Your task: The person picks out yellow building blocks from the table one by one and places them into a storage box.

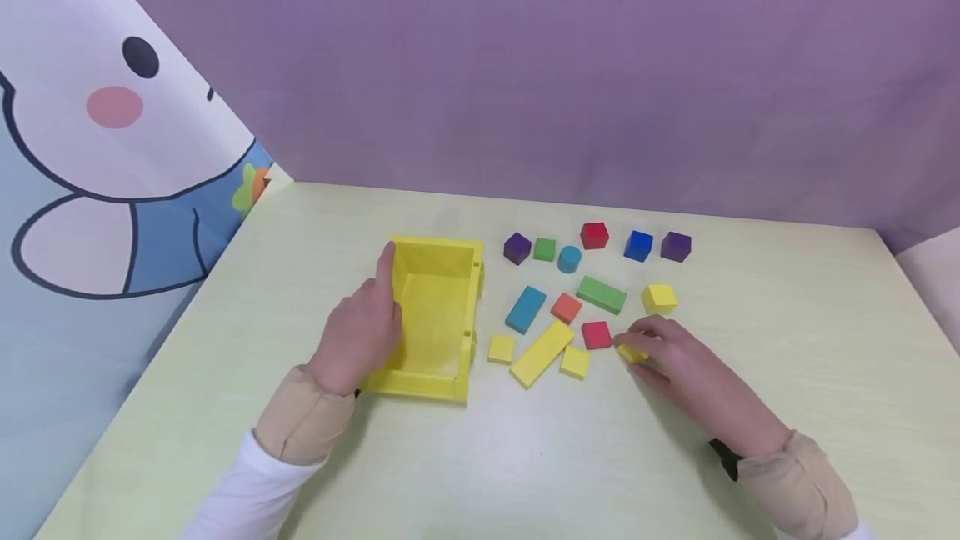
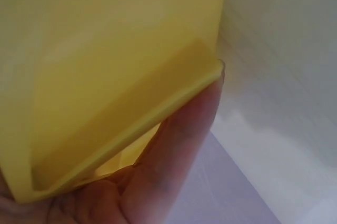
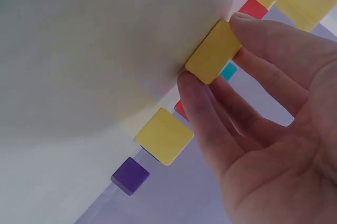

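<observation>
A yellow box [image 1: 431,323] with an open top stands left of the blocks, bare inside. My left hand [image 1: 360,327] holds its left wall, index finger lying along the rim; in the left wrist view the yellow wall [image 2: 126,77] fills much of the picture. Between thumb and fingers my right hand [image 1: 690,369] pinches a small yellow block [image 3: 213,53], low over or on the table. Just left of that hand lies a red block [image 1: 597,335], and beyond it sits a yellow cube [image 1: 659,298].
Several more blocks lie right of the box: a long yellow block [image 1: 542,354], a green block [image 1: 602,294], a blue-teal block [image 1: 526,309] and an orange block [image 1: 566,307]. Farther back are a blue cube [image 1: 638,245] and a teal cylinder [image 1: 569,258]. A purple backdrop [image 1: 562,73] rises behind.
</observation>
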### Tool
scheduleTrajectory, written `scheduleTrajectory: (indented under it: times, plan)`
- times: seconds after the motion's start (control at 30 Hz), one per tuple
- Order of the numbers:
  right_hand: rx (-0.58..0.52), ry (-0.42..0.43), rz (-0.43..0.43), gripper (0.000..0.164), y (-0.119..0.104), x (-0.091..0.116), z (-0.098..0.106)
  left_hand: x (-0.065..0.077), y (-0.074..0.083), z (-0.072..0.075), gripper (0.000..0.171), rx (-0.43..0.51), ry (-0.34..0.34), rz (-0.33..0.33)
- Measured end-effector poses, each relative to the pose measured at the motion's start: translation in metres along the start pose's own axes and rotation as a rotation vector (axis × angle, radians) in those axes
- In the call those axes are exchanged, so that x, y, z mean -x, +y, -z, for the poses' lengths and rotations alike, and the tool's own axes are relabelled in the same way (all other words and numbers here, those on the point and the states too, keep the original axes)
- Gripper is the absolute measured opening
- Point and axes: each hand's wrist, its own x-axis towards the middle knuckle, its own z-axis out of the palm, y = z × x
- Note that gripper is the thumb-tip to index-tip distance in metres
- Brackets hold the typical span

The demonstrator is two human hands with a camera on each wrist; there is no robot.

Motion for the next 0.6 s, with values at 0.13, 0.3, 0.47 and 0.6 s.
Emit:
scheduleTrajectory:
  times: [0.13, 0.3, 0.47, 0.6]
  plan:
    - [0.009, 0.006, 0.010, 0.042, -0.001, 0.000, 0.003, 0.002, 0.000, -0.004, 0.066, -0.007, 0.021, 0.000]
    - [0.013, 0.042, 0.011, 0.044, -0.005, -0.002, 0.010, 0.003, -0.002, -0.008, 0.065, -0.010, 0.073, -0.019]
    - [-0.011, 0.042, -0.017, 0.046, -0.015, -0.011, 0.020, 0.002, -0.002, -0.010, 0.065, -0.008, 0.099, -0.024]
    - [-0.043, 0.042, -0.007, 0.044, -0.026, -0.023, 0.026, 0.001, -0.002, -0.010, 0.064, -0.007, 0.108, -0.017]
